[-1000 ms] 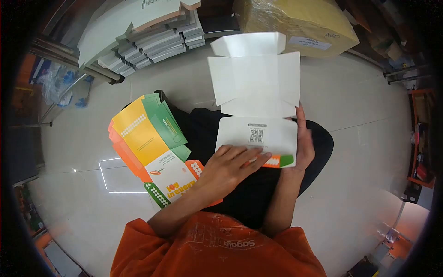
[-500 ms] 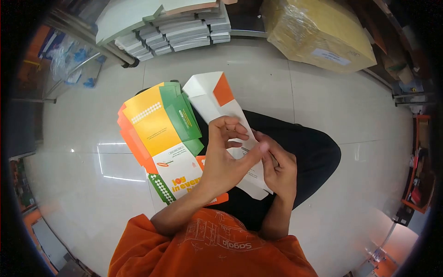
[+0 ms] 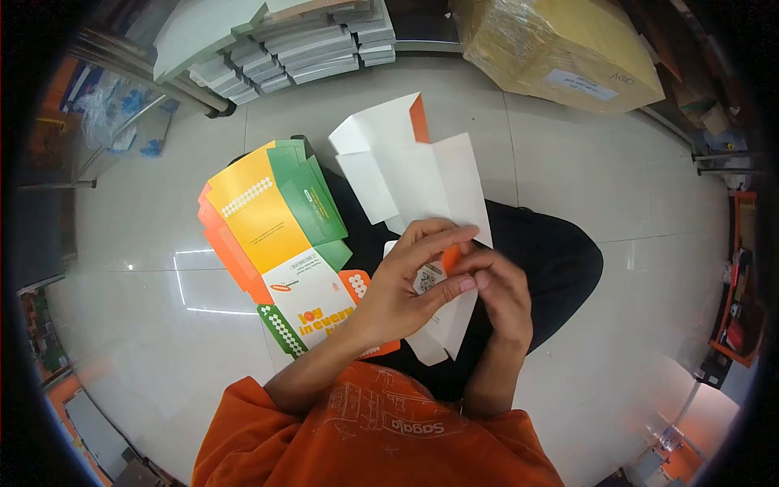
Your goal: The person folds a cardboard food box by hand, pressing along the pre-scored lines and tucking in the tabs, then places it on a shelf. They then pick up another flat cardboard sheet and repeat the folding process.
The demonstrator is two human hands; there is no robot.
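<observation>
A white carton sheet point(image 3: 406, 162) with creased panels and an orange flap at its top lies over my lap, partly unfolded. My left hand point(image 3: 414, 280) holds its middle, fingers above and thumb bent towards the other hand. Close beside it on the right, my right hand point(image 3: 499, 292) has curled fingers at the carton, near a small orange part; what its fingertips grip is hidden. A QR code shows below my left fingers. To the left lies a flat printed carton point(image 3: 260, 223) in yellow, green, orange and white, its lower edge partly behind my left forearm.
Stacks of flat white sheets point(image 3: 312, 57) stand at the top. A large wrapped brown box point(image 3: 560, 57) is at the upper right. Plastic bags point(image 3: 114, 114) hang by a metal rack at the upper left. Pale tiled floor point(image 3: 584, 174) surrounds my legs.
The white carton has opened out wider, with a panel now spread to the right and its orange part seen narrower. My hands have come closer together, and the view has shifted slightly.
</observation>
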